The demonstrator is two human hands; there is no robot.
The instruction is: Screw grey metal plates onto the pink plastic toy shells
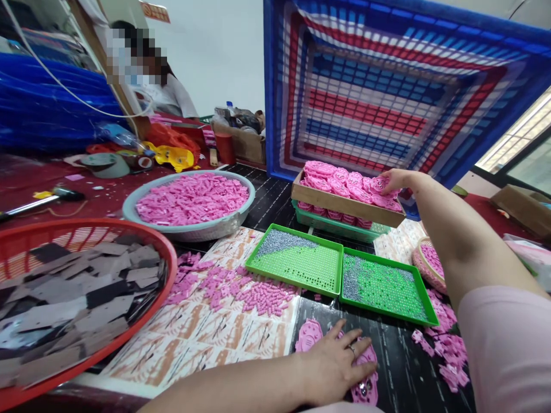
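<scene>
Pressing flat on a pink piece [365,385], left hand [333,367] open; right hand [394,180] grasping a boxed pink disc [379,184].

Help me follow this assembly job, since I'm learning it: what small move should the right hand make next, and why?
Probably close the fingers on one pink disc and lift it out. The right hand already rests on the pink discs heaped in the cardboard tray, while the left hand lies flat on pink shaped pieces on the table near the body.
</scene>
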